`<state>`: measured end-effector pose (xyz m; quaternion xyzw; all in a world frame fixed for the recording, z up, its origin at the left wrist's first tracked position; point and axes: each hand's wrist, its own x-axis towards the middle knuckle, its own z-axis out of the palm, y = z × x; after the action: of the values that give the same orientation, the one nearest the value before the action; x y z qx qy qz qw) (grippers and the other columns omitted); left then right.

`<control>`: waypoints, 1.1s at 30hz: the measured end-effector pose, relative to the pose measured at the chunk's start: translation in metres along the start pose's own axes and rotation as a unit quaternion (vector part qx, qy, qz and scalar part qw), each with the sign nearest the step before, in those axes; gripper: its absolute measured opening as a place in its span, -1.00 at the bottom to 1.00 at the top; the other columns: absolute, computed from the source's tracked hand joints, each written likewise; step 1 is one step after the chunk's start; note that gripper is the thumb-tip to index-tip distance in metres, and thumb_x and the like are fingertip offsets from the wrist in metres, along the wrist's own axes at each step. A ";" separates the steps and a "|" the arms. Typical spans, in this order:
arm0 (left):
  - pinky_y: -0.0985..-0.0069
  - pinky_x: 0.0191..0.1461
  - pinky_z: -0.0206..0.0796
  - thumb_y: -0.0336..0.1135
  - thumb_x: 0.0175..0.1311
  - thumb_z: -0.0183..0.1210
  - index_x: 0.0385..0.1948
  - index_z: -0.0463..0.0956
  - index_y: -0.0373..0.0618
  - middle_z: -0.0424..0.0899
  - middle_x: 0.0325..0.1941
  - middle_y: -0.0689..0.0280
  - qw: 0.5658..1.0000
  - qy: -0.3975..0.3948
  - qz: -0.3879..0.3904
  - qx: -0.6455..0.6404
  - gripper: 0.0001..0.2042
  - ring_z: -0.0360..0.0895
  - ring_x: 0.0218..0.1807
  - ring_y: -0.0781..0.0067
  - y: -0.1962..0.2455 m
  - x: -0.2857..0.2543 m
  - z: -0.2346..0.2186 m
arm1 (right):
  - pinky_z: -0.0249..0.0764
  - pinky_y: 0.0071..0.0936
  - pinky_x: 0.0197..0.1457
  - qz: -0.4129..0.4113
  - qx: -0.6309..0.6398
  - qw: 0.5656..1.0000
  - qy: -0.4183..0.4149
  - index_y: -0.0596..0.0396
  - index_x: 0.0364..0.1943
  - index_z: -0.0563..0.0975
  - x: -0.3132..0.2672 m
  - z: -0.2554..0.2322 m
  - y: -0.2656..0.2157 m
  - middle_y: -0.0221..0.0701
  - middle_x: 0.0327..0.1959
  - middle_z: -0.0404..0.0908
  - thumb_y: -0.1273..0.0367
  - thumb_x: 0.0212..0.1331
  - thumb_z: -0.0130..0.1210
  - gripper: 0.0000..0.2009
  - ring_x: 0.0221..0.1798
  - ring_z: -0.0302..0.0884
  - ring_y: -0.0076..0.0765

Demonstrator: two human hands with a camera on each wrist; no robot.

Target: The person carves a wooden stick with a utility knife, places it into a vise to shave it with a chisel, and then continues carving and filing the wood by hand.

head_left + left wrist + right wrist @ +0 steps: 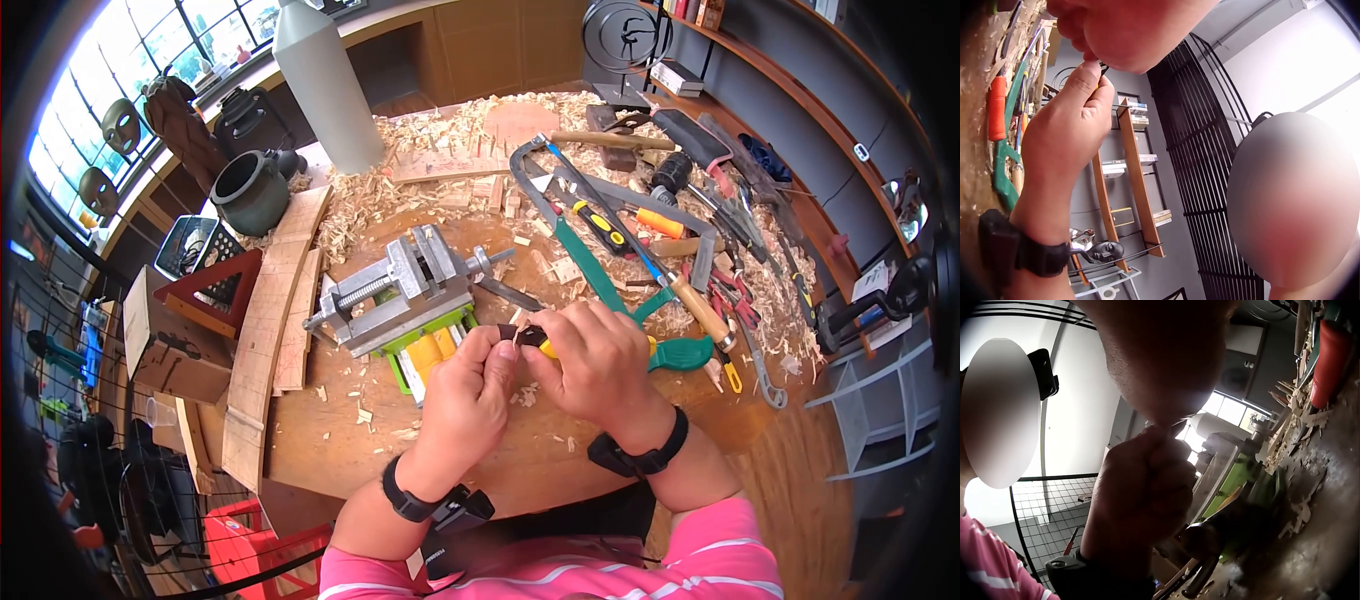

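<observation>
One small dark piece sits above the worktable, at the tips of the left hand, whose thumb and fingers pinch it. Just beside it we see the right hand, its fingers curled round a yellow-and-black tool; we cannot make out the tool's tip. The hands are close together, and we cannot tell whether they touch. Each wrist wears a black band.

Just beyond the left hand we find a yellow item, and behind that a grey metal vise on a bright green base. Near the right hand lies the green handle of a saw, with a hacksaw's wooden handle beside it. Farther out, we see wood shavings spread over the far part of the table, around a tall whitish bottle. To the left stands a dark pot near long boards; to the right, wooden shelves line the wall.
</observation>
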<state>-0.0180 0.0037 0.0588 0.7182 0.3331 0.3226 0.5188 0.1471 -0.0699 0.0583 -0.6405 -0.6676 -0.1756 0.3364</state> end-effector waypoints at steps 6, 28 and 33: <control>0.39 -0.43 0.29 -0.32 0.62 0.14 -0.14 0.60 -0.18 0.53 -0.61 0.24 0.999 0.018 0.036 0.009 -0.85 0.44 -0.57 0.44 -0.004 0.001 0.001 | 0.49 -0.23 -0.25 -0.006 -0.026 1.000 0.013 -0.02 -0.03 0.66 0.000 -0.001 0.001 -0.41 -0.34 0.57 0.19 0.21 0.35 -0.69 -0.28 0.59 -0.16; 0.36 -0.36 0.38 -0.31 0.61 0.14 0.00 0.64 -0.15 0.59 -0.54 0.17 0.997 -0.004 0.061 0.041 -0.84 0.54 -0.52 0.30 0.003 -0.002 -0.010 | 0.47 -0.20 -0.26 -0.001 -0.007 0.999 0.052 0.00 -0.04 0.61 -0.002 0.001 0.020 -0.39 -0.31 0.58 0.19 0.25 0.33 -0.70 -0.28 0.58 -0.15; 0.53 -0.34 0.30 -0.28 0.66 0.08 0.07 0.63 -0.17 0.54 -0.46 0.34 0.999 -0.035 0.015 0.002 -0.78 0.44 -0.46 0.52 -0.003 -0.010 -0.004 | 0.53 -0.16 -0.27 0.160 -0.060 0.970 0.171 0.10 -0.04 0.59 0.005 -0.024 0.065 -0.26 -0.30 0.62 0.27 0.35 0.26 -0.76 -0.31 0.63 0.00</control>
<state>-0.0268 -0.0015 0.0553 0.7349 0.3047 0.3046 0.5237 0.2163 -0.0743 0.0657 -0.7185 -0.4776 -0.2663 0.4298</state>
